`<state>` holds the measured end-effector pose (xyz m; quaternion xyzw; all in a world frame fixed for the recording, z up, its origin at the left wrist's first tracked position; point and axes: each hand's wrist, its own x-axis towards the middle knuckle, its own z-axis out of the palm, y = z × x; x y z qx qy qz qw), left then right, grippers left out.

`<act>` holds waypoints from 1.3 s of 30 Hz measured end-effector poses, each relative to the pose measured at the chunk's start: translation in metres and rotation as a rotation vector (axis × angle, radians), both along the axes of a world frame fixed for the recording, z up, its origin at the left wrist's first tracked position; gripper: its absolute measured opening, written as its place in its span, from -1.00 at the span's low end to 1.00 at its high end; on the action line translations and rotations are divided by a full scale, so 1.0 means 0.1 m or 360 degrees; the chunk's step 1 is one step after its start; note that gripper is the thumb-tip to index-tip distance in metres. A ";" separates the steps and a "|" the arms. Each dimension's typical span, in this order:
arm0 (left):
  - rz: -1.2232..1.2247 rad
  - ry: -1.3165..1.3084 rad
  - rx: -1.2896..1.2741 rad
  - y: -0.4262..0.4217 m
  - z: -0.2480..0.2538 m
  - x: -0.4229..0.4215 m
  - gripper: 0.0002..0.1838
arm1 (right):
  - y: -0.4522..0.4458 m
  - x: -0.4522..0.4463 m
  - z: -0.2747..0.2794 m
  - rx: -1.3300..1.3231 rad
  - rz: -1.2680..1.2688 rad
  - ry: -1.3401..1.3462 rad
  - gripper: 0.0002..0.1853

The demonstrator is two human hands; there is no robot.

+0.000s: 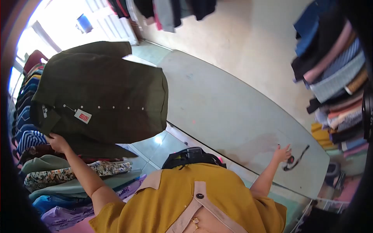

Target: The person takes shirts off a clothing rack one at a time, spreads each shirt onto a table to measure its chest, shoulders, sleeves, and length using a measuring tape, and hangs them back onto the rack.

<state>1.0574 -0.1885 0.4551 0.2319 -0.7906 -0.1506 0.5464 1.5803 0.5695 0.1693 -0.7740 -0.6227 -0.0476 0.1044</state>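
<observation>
My left hand (58, 143) is closed on a dark olive button-up shirt (116, 83) near its collar. The shirt is spread out sideways, with a row of pale buttons and a white paper tag (83, 116) with red print hanging on its front. My right hand (282, 153) is open, its fingers spread, at the right end of a large pale grey table (225, 105). I cannot tell whether it touches the surface. Close beside these fingers lies a dark curved strap-like item (298, 158).
Several hanging garments (33, 93) line the left side, with patterned clothes (77, 173) nearer me. More clothes hang at the right (338, 66) and along the top wall (171, 13). A white door (110, 19) stands at the upper left. A black bag (190, 156) is at my waist.
</observation>
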 end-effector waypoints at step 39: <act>-0.2216 -0.0681 -0.0394 0.37 -0.71 -4.33 -0.81 | -3.42 -8.47 1.93 -0.0480 0.3355 0.1425 -0.62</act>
